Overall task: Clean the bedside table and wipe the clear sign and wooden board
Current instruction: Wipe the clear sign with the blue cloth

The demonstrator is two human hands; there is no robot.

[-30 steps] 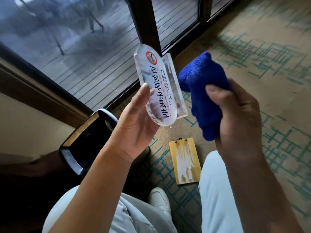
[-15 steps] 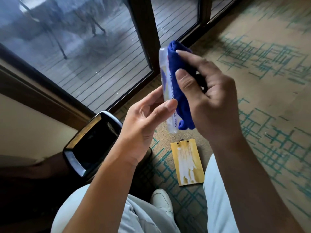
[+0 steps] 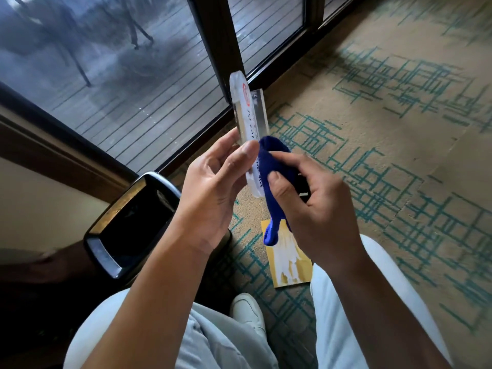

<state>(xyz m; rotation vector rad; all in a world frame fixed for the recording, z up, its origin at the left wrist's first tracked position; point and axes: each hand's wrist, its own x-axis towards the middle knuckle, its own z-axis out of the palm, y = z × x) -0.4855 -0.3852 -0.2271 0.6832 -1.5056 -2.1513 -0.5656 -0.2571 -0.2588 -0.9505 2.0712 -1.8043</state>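
Clear sign (image 3: 249,121), the acrylic one with a red no-smoking mark near its top, is held upright and edge-on in front of the person, above the carpet (image 3: 386,123) and just beside the dark window frame (image 3: 215,41). The left hand (image 3: 210,198) pinches its lower part, thumb on the near face and the other fingers behind. The right hand (image 3: 316,211) has its fingers pressed together around a blue cloth (image 3: 275,171), pushing the bunched cloth against the lower face of the sign, with a tail of cloth hanging below. Judging from this, the sign wipe is under way but not finished: the upper half is bare of the cloth, and I cannot tell from this angle whether it is already clean. The wooden board (image 3: 291,265) lies flat on the carpet between the person's legs, showing a pale streaky patch on its face; it seems to be waiting for its wipe. A dark bin (image 3: 133,222) stands to the left. The bench itself is not clearly in view, so its cleaning cannot be judged.
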